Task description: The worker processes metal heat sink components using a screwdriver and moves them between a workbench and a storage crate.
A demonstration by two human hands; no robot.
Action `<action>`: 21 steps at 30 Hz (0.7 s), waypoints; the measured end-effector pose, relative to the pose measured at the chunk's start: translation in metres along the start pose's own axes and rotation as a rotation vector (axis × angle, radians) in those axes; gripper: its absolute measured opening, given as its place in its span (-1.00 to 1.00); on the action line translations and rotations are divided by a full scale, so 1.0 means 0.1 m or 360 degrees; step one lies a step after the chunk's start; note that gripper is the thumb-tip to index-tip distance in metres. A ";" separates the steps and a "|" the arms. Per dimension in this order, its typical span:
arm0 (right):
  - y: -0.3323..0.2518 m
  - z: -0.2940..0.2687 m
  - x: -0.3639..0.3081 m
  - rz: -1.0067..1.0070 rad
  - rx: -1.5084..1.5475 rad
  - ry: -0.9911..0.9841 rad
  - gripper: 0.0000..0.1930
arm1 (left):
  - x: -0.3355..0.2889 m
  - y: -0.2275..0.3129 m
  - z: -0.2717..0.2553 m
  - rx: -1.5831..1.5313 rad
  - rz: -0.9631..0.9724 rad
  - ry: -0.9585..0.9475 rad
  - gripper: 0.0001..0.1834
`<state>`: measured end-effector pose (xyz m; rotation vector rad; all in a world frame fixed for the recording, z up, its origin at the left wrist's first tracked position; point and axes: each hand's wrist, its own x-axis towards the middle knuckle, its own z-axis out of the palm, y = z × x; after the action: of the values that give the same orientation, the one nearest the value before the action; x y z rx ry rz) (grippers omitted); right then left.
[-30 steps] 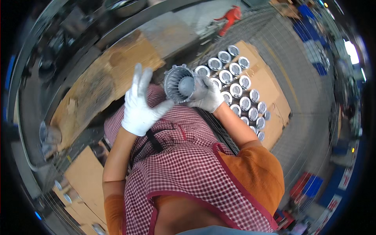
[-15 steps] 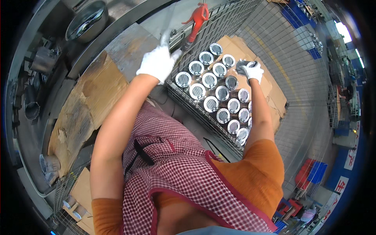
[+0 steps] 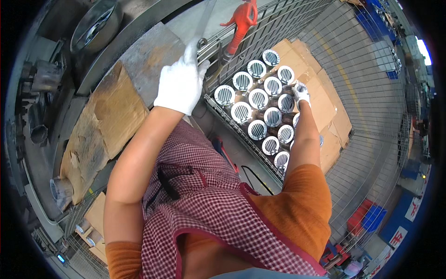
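My left hand [image 3: 180,86], in a white glove, is raised beside the near left corner of a wire cage [image 3: 218,104]. Its index finger points up and its thumb stands apart; the other fingers are mostly hidden, and I see nothing held. Inside the cage, my gloved right hand [image 3: 303,96] is closed around a round metal part [image 3: 300,87] with a slotted top, at the far edge of the group. Several like cylindrical parts [image 3: 258,98], with bright rims and grille-like tops, stand upright in close rows on cardboard [image 3: 320,100].
A red trigger-handled tool [image 3: 241,23] hangs by the cage's left rim. To the left lie a worn cardboard sheet [image 3: 104,114] and a grey board [image 3: 151,56]. A metal bowl [image 3: 97,28] stands at the upper left; red and blue bins [image 3: 367,217] sit at lower right.
My right hand has moved toward me with the part, from the bare cardboard to beside the standing parts. My left hand has shifted slightly left and down, its index finger pointing up.
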<state>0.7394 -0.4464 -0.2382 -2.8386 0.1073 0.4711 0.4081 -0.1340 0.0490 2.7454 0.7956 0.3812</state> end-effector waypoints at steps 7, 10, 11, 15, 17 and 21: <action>-0.53 -0.28 -0.25 -0.0280 0.0129 0.0206 -0.31 | 0.07 -0.05 0.03 -0.0027 -0.0008 -0.0003 -0.38; -1.30 -0.62 -0.92 -0.0888 0.0707 0.0801 -0.42 | 0.06 -0.09 -0.07 -0.0141 -0.0119 -0.0191 -0.37; -1.57 -0.76 -1.23 -0.1115 0.1000 0.0915 -0.47 | 0.03 -0.08 -0.11 -0.0220 -0.0086 -0.0223 -0.35; -2.46 -1.42 -2.77 -0.1902 0.1539 0.1066 -0.58 | -0.14 -0.17 -0.27 -0.0433 -0.0071 -0.0340 -0.57; -2.65 -1.54 -3.15 -0.2347 0.1342 0.1126 -0.65 | -0.30 -0.26 -0.15 -0.0410 0.0050 -0.0189 -0.53; -3.09 -1.50 -3.12 -0.2367 0.0511 0.0412 -0.72 | -0.83 -0.62 -0.38 -0.0291 0.0160 0.0243 -0.46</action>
<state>0.5258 -0.1797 0.0756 -1.8880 -1.5394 -0.2377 0.2988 -0.1227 0.0505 2.6143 0.6246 0.6572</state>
